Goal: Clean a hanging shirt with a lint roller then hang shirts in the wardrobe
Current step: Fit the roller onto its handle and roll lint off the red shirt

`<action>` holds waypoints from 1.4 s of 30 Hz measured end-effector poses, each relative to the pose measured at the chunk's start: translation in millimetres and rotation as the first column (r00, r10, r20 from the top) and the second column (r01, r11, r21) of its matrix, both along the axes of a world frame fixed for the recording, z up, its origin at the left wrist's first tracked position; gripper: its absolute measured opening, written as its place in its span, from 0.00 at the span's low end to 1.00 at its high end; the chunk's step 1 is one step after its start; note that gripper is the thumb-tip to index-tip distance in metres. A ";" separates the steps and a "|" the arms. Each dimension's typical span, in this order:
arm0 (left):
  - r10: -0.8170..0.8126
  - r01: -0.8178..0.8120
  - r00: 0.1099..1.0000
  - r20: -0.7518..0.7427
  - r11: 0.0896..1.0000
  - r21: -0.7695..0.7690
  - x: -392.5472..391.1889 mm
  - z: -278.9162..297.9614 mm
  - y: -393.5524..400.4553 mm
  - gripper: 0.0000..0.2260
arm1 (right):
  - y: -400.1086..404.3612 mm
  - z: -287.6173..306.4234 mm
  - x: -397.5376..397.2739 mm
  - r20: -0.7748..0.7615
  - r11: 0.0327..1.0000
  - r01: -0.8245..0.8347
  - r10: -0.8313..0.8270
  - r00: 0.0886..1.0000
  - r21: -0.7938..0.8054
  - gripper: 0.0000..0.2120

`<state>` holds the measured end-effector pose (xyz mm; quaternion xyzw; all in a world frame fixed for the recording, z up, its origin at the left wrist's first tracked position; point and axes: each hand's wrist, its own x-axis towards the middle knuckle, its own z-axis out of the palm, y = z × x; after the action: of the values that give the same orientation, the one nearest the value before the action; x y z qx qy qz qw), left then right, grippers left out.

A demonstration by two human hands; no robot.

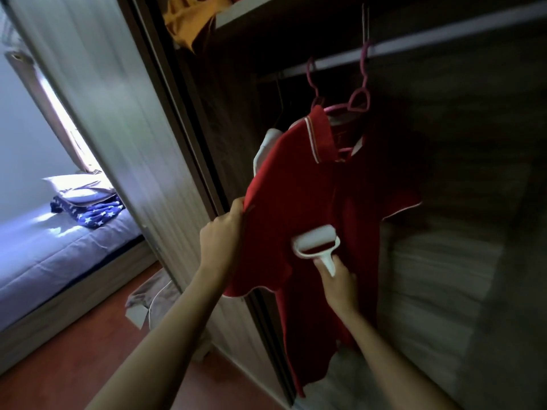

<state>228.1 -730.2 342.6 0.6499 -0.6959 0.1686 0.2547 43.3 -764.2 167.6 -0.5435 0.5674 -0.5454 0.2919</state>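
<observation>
Here, left hand (220,232) grip pinching red shirt (299,202) sleeve, right hand (340,284) clamped on lint roller (315,242) handle.

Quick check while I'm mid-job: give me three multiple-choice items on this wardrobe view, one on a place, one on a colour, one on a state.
1. Where does the white lint roller rest?
A. on the red polo shirt's front
B. on the bed
C. on the top shelf

2. What colour is the plastic hanger carrying the shirt?
A. black
B. pink
C. green

3. What is the left hand doing?
A. hanging open
B. pinching the shirt's edge
C. holding the roller

Answers: 1 A, the drum lies against the shirt's chest, its handle in the right hand; 2 B, pink loops hook over the rail; 3 B, its fingers close on the sleeve-side fabric.
</observation>
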 end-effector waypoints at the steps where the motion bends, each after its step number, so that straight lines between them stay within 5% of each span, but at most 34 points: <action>1: 0.016 -0.016 1.000 0.023 1.000 -0.006 2.0 2.1 -0.1 0.09 | 2.3 -14.8 1.1 -0.012 0.999 -0.010 0.010 1.000 0.036 0.11; 3: 0.000 0.003 0.998 0.062 0.999 -0.048 7.0 2.5 -2.3 0.08 | 4.2 -32.1 1.5 -0.016 0.999 0.034 -0.034 0.999 0.041 0.13; 7: -0.089 0.099 0.991 0.100 0.990 -0.097 13.4 2.8 -5.9 0.30 | -5.4 -15.9 3.5 0.101 0.974 0.189 -0.177 0.979 -0.124 0.15; 12: -0.183 0.194 0.977 0.108 0.975 -0.109 13.4 -4.1 -3.4 0.27 | -23.7 -5.2 11.9 0.166 0.971 0.162 -0.133 0.977 -0.177 0.06; 21: -0.172 0.195 0.949 0.266 0.979 -0.064 28.0 -16.0 -10.9 0.05 | -0.5 -153.0 29.2 0.026 0.935 0.073 -0.087 0.996 0.348 0.13; 28: -0.105 0.119 0.972 0.211 0.991 -0.056 12.4 -8.9 -9.7 0.10 | -10.1 -62.9 36.2 0.290 0.978 0.208 -0.194 0.937 -0.016 0.16; 32: -0.193 0.193 0.980 0.055 0.981 0.007 2.8 -7.4 -10.9 0.21 | -15.2 -80.4 47.4 0.143 0.994 0.105 -0.102 0.984 -0.010 0.14; 35: -0.275 0.289 0.941 0.197 0.956 -0.044 9.7 -11.7 -22.3 0.29 | -10.2 -130.5 49.1 -0.007 0.969 -0.050 0.053 0.999 0.242 0.12; 38: -0.222 0.286 0.884 0.411 0.953 -0.102 13.6 -14.0 -34.5 0.24 | 2.0 -158.1 42.2 -0.076 0.897 -0.037 0.078 0.994 0.441 0.13; 42: -0.166 0.287 0.779 0.604 0.952 -0.109 19.8 -15.2 -42.9 0.26 | 2.2 -108.6 25.1 -0.011 0.984 0.095 -0.095 0.995 0.148 0.12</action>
<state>247.9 -773.1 327.4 0.4486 -0.7936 0.3967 0.1078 68.5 -762.0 59.0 -0.4937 0.6323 -0.5138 0.3041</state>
